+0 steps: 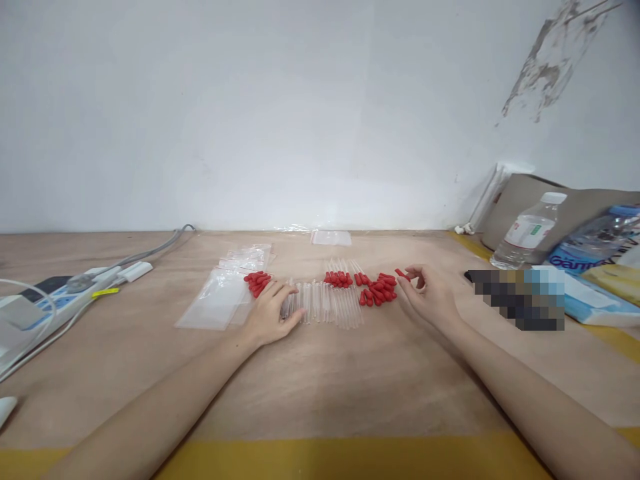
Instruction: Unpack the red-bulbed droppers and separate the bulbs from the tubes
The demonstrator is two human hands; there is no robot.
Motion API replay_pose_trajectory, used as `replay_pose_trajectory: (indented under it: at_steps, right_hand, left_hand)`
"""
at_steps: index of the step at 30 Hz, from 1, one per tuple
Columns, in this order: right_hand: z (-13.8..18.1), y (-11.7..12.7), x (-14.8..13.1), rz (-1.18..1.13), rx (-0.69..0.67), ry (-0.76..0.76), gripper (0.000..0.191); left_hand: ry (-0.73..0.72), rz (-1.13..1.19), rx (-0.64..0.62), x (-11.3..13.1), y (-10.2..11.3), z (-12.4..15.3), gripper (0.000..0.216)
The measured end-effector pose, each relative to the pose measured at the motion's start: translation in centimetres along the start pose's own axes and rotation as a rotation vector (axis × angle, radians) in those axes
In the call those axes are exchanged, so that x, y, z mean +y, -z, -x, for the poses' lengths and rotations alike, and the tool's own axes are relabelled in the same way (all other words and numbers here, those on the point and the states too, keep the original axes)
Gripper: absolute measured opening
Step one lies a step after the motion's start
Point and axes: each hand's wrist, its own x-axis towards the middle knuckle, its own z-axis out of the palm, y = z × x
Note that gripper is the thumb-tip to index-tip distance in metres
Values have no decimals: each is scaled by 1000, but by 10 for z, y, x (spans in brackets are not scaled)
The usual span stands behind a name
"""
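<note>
Left hand point(273, 312) rests open, fingers spread, on the row of clear tubes point(327, 303) at mid-table point(320, 387); right hand point(429, 293) pinches one red cap point(401, 273) beside the red cap pile point(377, 290). Bare table surface lies between the tubes and the near yellow edge point(350, 457).

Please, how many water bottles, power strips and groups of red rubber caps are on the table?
Water bottles: 2, one upright and one lying
Power strips: 1
Groups of red caps: 3, left, middle, right
Total: 6
</note>
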Motion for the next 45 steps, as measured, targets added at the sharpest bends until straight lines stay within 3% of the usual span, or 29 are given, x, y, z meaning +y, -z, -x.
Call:
replay_pose_trajectory:
  at_steps: [3, 6, 10, 17, 24, 33, 40, 45]
  right_hand:
    - [-11, -2, 11, -27, -50, -153, 30]
    - [-26, -10, 23, -109, -136, -275, 35]
    - [-42, -23, 29, -124, -305, -322, 34]
    - [-43, -42, 32, -40, -354, -349, 29]
    - [-47, -39, 27, 72, -309, -348, 40]
    - [-70, -55, -33, 358, -550, -368, 16]
    - [-86, -72, -38, 441, -732, -468, 14]
    - [-85, -78, -42, 442, -764, -498, 11]
  left_hand:
    - [-66, -48, -64, 0, 5, 0, 41]
    - [-157, -60, -207, -6, 6, 0, 55]
    - [-157, -40, -331, -15, 5, 0, 49]
    - [-142, -47, -276, -20, 4, 0, 47]
    - [-135, -88, -224, -15, 3, 0, 40]
    - [-132, -94, -151, -14, -1, 0, 36]
    - [-138, -83, -139, -14, -2, 0, 33]
    - [-136, -78, -143, -12, -1, -1, 32]
